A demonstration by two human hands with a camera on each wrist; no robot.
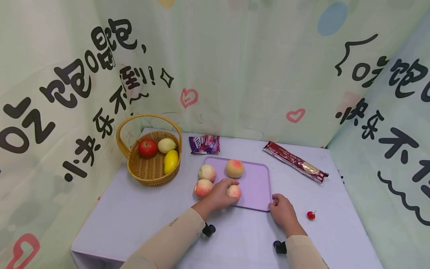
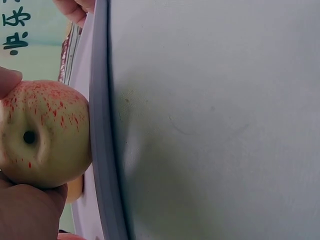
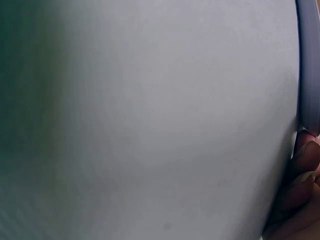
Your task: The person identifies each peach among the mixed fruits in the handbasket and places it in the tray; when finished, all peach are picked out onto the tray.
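Note:
In the head view my left hand point(image 1: 220, 196) grips a pale peach with red speckles point(image 1: 234, 191) over the front part of a purple tray point(image 1: 256, 186). The left wrist view shows this peach point(image 2: 47, 132) between thumb and fingers, close beside the tray's rim point(image 2: 102, 125). Two similar peaches, a rear one point(image 1: 206, 173) and a front one point(image 1: 203, 188), sit at the tray's left side. A more orange peach point(image 1: 234, 168) rests toward the back of the tray. At the front right corner, my right hand point(image 1: 283, 211) holds the tray's edge with curled fingers point(image 3: 302, 185).
A wicker basket point(image 1: 152, 182) at the back left holds a tomato point(image 1: 147, 148), a pale oval fruit point(image 1: 167, 145) and a yellow fruit point(image 1: 171, 161). Behind the tray lies a purple snack bag point(image 1: 205, 144). To the right are a long dark-red packet point(image 1: 295, 161) and a small red item point(image 1: 311, 215).

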